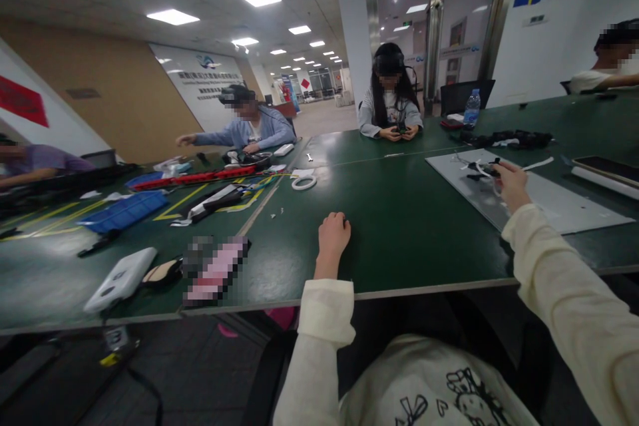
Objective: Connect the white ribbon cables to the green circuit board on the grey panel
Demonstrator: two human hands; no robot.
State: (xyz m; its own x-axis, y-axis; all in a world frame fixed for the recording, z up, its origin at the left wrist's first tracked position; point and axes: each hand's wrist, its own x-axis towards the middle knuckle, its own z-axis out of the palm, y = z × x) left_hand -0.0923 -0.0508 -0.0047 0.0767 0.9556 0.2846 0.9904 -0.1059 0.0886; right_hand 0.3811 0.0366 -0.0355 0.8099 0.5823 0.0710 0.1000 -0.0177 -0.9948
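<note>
My left hand (334, 236) rests on the green table with its fingers curled in. Whatever it may hold is hidden from view. To the right, my right hand (514, 186) is over a pale grey board (574, 210), its fingers closed together at a small cluster of dark pieces (476, 168). A small dark bit shows at the fingertips, too small to name. A thin white strip (540, 163) lies just beyond that hand.
A roll of white tape (304, 182), a blue tray (124, 211), a white device (121, 279) and a pink phone-shaped item (218, 271) lie leftward. A water bottle (472, 108) stands at the far right. Several people sit around the table (399, 226).
</note>
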